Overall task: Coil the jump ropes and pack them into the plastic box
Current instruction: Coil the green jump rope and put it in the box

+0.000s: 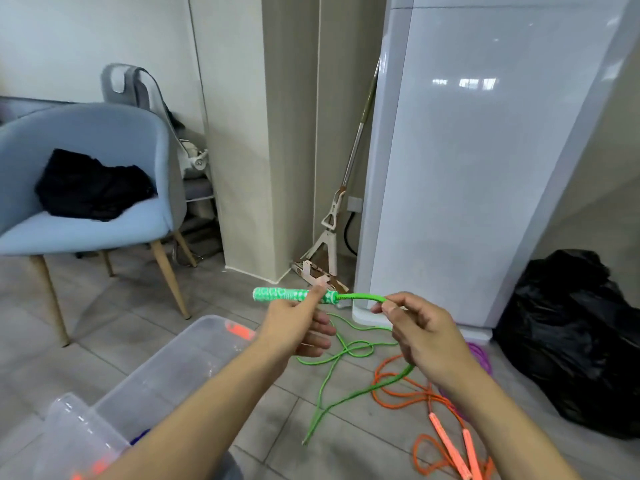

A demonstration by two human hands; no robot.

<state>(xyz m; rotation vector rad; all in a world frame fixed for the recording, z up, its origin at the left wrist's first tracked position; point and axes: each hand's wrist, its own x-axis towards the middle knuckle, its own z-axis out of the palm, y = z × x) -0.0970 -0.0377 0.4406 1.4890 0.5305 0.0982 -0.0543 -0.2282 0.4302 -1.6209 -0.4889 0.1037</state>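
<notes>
My left hand grips the green jump rope's patterned handle, held level above the floor. Just to its right, my right hand pinches the green cord where it leaves the handle. The rest of the green rope hangs down and lies in loose loops on the tiles. An orange jump rope with pinkish handles lies tangled at the lower right, and a purple rope shows behind my right wrist. The clear plastic box stands at the lower left, holding something orange.
A clear lid lies in front of the box. A blue chair with dark clothing stands at left. A mop leans in the corner beside a tall white appliance. A black rubbish bag sits at right.
</notes>
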